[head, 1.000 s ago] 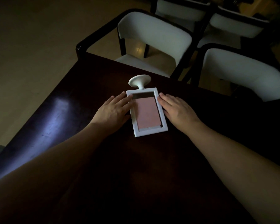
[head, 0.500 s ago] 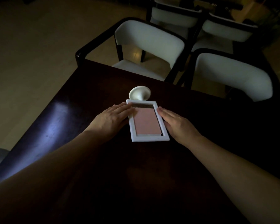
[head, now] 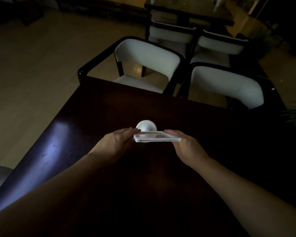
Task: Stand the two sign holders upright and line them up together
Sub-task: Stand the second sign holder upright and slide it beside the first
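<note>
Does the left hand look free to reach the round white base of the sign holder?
Probably yes: the left hand grips the white frame's edge beside the round white base, with nothing between.

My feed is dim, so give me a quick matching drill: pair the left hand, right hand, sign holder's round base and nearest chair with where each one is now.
Things:
1. left hand
2. right hand
3. round base
4. nearest chair

Places:
A. far end of the sign holder, toward the chairs
B. beyond the table's far edge
C. gripping the frame's right edge
D. gripping the frame's left edge

Pairs: 1-D, 2-C, 3-A, 4-B
</note>
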Available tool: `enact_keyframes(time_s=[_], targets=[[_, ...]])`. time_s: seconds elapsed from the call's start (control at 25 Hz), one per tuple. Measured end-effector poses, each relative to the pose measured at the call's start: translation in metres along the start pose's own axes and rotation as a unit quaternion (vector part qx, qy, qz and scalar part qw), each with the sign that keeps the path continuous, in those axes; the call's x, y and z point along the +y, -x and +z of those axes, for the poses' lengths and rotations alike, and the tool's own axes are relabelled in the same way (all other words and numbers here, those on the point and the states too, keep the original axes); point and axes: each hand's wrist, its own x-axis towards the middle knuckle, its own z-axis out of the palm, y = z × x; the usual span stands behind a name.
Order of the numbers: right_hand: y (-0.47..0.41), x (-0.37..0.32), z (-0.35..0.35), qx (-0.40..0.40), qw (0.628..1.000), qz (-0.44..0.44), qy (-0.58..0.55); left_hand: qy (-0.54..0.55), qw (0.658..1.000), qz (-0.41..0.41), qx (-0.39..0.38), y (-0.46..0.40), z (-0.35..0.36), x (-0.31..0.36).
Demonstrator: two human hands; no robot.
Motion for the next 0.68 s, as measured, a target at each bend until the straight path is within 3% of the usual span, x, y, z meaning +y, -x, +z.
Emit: enact_keyframes(time_s=[0.28,0.68], targets=[[0.033,-0.007,-0.005,-0.005,0.997,0.057,0.060,0.031,0.998,-0.047,-0.032,0.017,0.011,0.021],[0.060,-0.009,0.003,0.015,0.994,0.103,-0.026,0.058,0.996,-0.073,-0.010,0.024,0.033,0.031]])
